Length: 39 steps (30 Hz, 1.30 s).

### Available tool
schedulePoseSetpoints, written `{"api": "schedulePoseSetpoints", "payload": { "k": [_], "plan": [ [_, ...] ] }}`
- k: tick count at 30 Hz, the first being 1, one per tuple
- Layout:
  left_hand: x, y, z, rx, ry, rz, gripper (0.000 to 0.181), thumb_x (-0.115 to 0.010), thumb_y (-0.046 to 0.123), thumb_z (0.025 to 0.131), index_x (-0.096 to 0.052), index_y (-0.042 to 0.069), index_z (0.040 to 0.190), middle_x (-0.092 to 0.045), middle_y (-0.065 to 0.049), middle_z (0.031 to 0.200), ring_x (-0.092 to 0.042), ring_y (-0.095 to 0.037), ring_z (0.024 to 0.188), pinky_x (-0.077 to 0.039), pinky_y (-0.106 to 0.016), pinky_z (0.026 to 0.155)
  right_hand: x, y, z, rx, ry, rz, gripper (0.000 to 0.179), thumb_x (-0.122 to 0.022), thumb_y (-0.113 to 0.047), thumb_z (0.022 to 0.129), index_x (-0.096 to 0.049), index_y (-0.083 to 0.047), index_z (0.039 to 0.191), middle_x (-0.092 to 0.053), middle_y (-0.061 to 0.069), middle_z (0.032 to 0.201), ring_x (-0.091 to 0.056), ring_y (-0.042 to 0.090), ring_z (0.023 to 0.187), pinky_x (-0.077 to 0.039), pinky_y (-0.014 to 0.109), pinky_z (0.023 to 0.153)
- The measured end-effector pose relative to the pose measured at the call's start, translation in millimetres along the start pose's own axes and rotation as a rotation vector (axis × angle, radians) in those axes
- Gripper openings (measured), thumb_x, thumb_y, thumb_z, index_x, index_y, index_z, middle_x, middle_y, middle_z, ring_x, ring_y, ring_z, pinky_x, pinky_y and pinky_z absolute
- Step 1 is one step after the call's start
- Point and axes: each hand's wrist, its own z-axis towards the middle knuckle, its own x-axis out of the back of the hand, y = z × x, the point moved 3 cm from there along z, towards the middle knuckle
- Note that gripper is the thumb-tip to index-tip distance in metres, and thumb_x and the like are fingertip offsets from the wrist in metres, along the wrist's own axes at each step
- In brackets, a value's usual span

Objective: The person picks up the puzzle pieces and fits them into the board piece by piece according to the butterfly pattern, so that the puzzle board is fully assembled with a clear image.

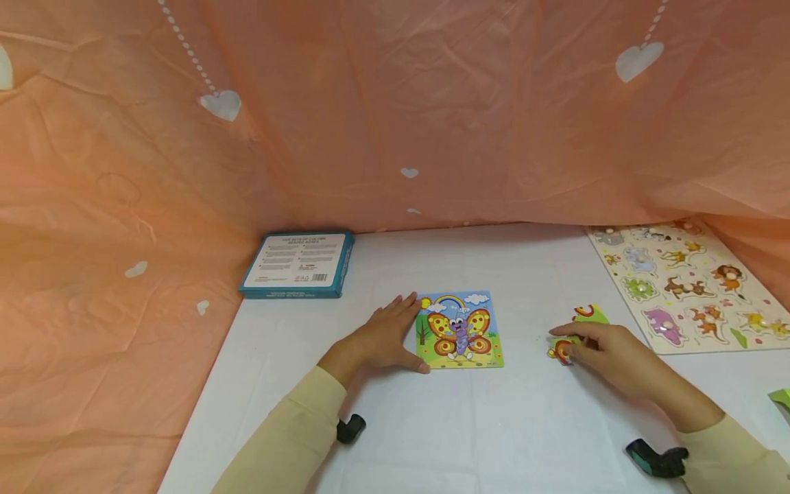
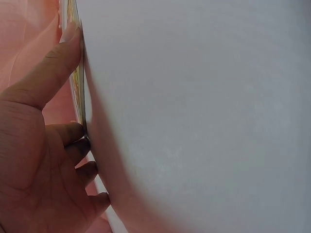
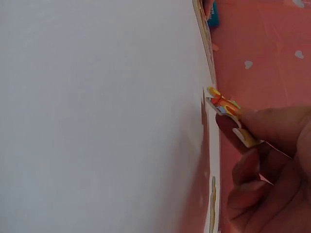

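Note:
A square butterfly puzzle [image 1: 459, 329] lies flat on the white table. Along its left side my left hand [image 1: 385, 336] rests with fingers stretched out, the fingertips near its upper left corner and the thumb at its lower left corner. To the right of the puzzle, my right hand [image 1: 607, 353] pinches a small jigsaw piece [image 1: 560, 350] between thumb and fingers. In the right wrist view this jigsaw piece [image 3: 226, 107] is tilted and held up off the table. Just behind the right hand lies another green jigsaw piece [image 1: 590, 313] with a red and yellow curve, partly covered by the fingers.
A flat teal box [image 1: 298, 265] with a white printed label lies at the back left. An animal peg board [image 1: 691, 288] lies at the back right. A green piece [image 1: 780, 396] shows at the right edge. Orange cloth [image 1: 395, 123] with white hearts hangs behind the table.

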Motion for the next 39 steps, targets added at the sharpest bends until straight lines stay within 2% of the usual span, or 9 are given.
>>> {"api": "schedulePoseSetpoints", "payload": {
  "k": [3, 6, 10, 15, 22, 27, 33, 39],
  "plan": [
    [-0.1, 0.0, 0.1, -0.001, 0.0, 0.0, 0.127, -0.095, 0.057, 0.079, -0.023, 0.015, 0.176, -0.01, 0.0, 0.182, -0.003, -0.024, 0.166, -0.009, -0.051, 0.131, -2, -5, 2.4, -0.02, 0.002, 0.021, 0.039, -0.074, -0.005, 0.103, -0.072, -0.007, 0.142, -0.059, -0.002, 0.093, -0.049, 0.015, 0.081, -0.043, 0.028, 0.065],
    [-0.1, 0.5, -0.3, 0.001, -0.002, 0.002, 0.127, -0.095, 0.056, 0.079, -0.023, 0.015, 0.175, -0.01, 0.0, 0.182, -0.003, -0.024, 0.166, -0.009, -0.05, 0.131, -5, -11, 5.8, -0.011, 0.005, 0.101, 0.041, -0.073, -0.002, 0.104, -0.069, -0.005, 0.144, -0.065, 0.001, 0.099, -0.056, 0.016, 0.08, -0.049, 0.027, 0.065],
    [0.8, 1.8, -1.0, 0.004, -0.004, -0.007, 0.126, -0.096, 0.055, 0.079, -0.025, 0.014, 0.175, -0.011, -0.001, 0.182, -0.004, -0.025, 0.166, -0.009, -0.051, 0.131, -11, -18, 10.6, -0.003, -0.003, 0.245, 0.037, -0.068, 0.004, 0.104, -0.068, -0.001, 0.141, -0.07, 0.006, 0.101, -0.067, 0.016, 0.078, -0.06, 0.029, 0.066],
    [2.1, 2.1, -2.1, -0.008, 0.002, -0.012, 0.126, -0.096, 0.054, 0.079, -0.026, 0.012, 0.175, -0.013, -0.002, 0.182, -0.005, -0.026, 0.166, -0.01, -0.052, 0.131, -21, -26, 17.8, -0.006, -0.016, 0.355, 0.033, -0.068, 0.006, 0.103, -0.068, 0.002, 0.135, -0.074, 0.008, 0.105, -0.072, 0.019, 0.08, -0.063, 0.032, 0.069],
    [1.6, 0.4, -1.1, -0.024, 0.006, -0.01, 0.126, -0.096, 0.055, 0.079, -0.025, 0.011, 0.175, -0.013, -0.003, 0.182, -0.005, -0.027, 0.166, -0.01, -0.052, 0.131, -36, -36, 27.5, -0.037, -0.037, 0.451, 0.032, -0.065, 0.007, 0.104, -0.066, 0.007, 0.136, -0.072, 0.013, 0.11, -0.073, 0.021, 0.085, -0.065, 0.034, 0.073],
    [1.4, 0.2, -1.3, -0.021, 0.003, -0.016, 0.127, -0.096, 0.055, 0.079, -0.025, 0.012, 0.175, -0.012, -0.003, 0.182, -0.004, -0.026, 0.166, -0.01, -0.051, 0.131, -46, -43, 34.2, -0.048, -0.03, 0.522, 0.031, -0.065, 0.006, 0.105, -0.064, 0.007, 0.136, -0.066, 0.015, 0.103, -0.074, 0.025, 0.083, -0.065, 0.035, 0.072],
    [2.0, 0.8, -1.7, -0.016, 0.002, -0.018, 0.126, -0.096, 0.055, 0.079, -0.025, 0.012, 0.175, -0.013, -0.003, 0.182, -0.004, -0.027, 0.166, -0.01, -0.051, 0.131, -56, -47, 40.2, -0.06, -0.009, 0.552, 0.025, -0.071, 0.001, 0.104, -0.064, 0.006, 0.127, -0.067, 0.014, 0.096, -0.07, 0.023, 0.076, -0.061, 0.031, 0.068],
    [1.2, 0.9, -1.5, -0.01, 0.001, -0.004, 0.127, -0.095, 0.057, 0.079, -0.024, 0.013, 0.175, -0.012, -0.002, 0.182, -0.004, -0.026, 0.166, -0.01, -0.05, 0.131, -65, -54, 45.0, -0.061, -0.028, 0.596, 0.027, -0.07, 0.003, 0.104, -0.062, 0.01, 0.129, -0.067, 0.014, 0.097, -0.07, 0.024, 0.076, -0.062, 0.032, 0.067]
  ]
}}
